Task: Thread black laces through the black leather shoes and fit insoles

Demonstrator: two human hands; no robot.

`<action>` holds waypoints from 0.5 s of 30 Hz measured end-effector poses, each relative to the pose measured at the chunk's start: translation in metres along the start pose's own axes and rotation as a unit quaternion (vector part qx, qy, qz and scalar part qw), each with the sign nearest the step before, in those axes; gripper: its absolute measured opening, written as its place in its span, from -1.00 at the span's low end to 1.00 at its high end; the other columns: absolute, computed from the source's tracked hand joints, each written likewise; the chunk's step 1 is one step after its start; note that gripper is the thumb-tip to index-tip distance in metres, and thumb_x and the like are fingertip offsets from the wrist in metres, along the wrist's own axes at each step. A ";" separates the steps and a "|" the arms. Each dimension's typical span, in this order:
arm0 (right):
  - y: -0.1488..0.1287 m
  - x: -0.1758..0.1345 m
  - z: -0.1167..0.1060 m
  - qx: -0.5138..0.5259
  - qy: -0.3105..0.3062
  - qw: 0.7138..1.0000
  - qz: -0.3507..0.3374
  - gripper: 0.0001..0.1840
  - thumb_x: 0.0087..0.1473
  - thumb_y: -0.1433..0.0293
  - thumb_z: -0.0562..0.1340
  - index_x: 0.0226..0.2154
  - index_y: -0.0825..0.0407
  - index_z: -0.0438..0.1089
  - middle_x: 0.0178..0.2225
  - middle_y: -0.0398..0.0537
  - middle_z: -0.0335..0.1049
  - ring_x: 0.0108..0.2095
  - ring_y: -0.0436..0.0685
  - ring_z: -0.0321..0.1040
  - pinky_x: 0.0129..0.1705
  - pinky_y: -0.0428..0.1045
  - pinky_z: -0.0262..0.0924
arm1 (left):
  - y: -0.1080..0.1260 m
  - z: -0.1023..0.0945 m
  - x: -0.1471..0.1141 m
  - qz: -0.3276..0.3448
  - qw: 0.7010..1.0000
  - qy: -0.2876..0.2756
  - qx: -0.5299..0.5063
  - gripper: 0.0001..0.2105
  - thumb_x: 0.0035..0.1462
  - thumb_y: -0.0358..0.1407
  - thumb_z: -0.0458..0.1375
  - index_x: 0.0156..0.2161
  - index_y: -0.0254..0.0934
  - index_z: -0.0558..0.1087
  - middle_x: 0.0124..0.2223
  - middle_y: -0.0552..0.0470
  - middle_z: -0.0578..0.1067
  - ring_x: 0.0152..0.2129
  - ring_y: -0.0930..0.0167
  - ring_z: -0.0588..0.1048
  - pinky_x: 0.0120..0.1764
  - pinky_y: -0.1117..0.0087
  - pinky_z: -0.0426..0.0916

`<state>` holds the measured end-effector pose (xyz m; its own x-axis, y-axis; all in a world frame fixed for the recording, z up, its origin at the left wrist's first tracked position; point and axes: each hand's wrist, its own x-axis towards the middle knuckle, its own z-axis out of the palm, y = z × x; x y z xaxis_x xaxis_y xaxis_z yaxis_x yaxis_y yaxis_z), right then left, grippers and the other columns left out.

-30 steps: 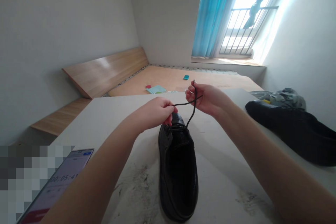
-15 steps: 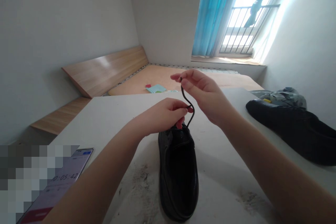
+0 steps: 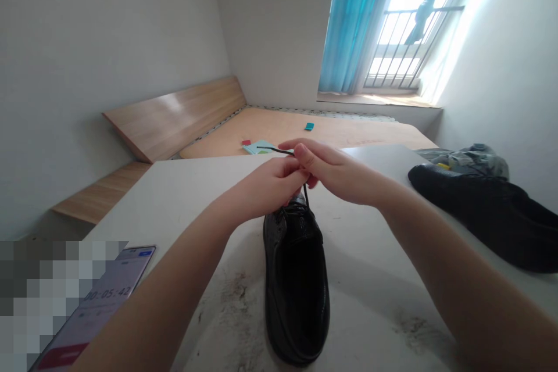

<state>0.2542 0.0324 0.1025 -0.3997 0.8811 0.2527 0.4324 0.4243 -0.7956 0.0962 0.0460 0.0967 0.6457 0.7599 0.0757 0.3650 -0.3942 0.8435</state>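
A black leather shoe point(image 3: 272, 296) stands on the white table with its heel toward me. Above its toe end, my left hand point(image 3: 279, 183) is closed, thumb and fingers pinched on the shoelace. My right hand point(image 3: 326, 165) meets it from the right and pinches the dark shoelace point(image 3: 274, 150) between thumb and forefinger. One lace end sticks out leftward past the right fingertips, while another stretch runs down to the shoe's eyelets. The fingers of both hands overlap and hide the crossing of the lace. Most of the shoe's toe is behind my left hand.
Another black shoe point(image 3: 479, 215) lies at the right of the white table point(image 3: 366, 279), by a crumpled grey-green cloth point(image 3: 483, 160). A phone point(image 3: 100, 308) showing a timer is at the left, under my left forearm. Beyond is a bed point(image 3: 366, 131) with small items.
My right hand has come down toward my left hand, carrying its lace end over to the left. My left hand has stayed nearly in place. The shoe has hardly moved.
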 end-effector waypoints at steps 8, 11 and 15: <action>-0.012 -0.012 -0.029 -0.225 -0.029 0.971 0.071 -0.60 0.17 0.19 0.10 -0.58 0.04 0.36 -0.67 -0.18 0.19 -0.67 -0.09 0.02 -0.62 -0.09 -0.11 | -0.008 -0.004 0.005 -0.014 0.999 0.046 0.003 -0.70 0.21 -0.16 -0.04 -0.40 -0.30 0.39 -0.60 0.12 0.34 -0.64 0.50 0.32 -0.53 0.47 0.21; -0.014 -0.014 -0.027 -0.143 -0.131 0.980 0.041 -0.70 0.12 0.29 0.13 -0.56 0.05 0.38 -0.61 -0.16 0.31 -0.60 -0.05 0.19 -0.57 -0.10 0.01 | -0.010 -0.006 0.006 -0.020 0.998 0.055 0.007 -0.76 0.17 -0.20 0.01 -0.40 -0.31 0.39 -0.55 0.11 0.37 -0.61 0.51 0.33 -0.51 0.48 0.20; -0.004 -0.007 -0.015 -0.123 -0.186 0.968 0.117 -0.72 0.06 0.26 0.18 -0.55 0.06 0.43 -0.51 -0.09 0.46 -0.51 0.01 0.32 -0.54 -0.10 0.08 | -0.008 -0.011 0.003 -0.009 0.995 0.055 0.081 -0.76 0.13 -0.18 0.06 -0.42 -0.31 0.42 -0.52 0.09 0.38 -0.56 0.48 0.32 -0.51 0.46 0.15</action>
<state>0.2675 0.0279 0.1121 -0.5104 0.8429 -0.1706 0.7079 0.2991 -0.6398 0.0877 0.0578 0.0960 0.5635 0.8163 0.1267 0.4852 -0.4512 0.7490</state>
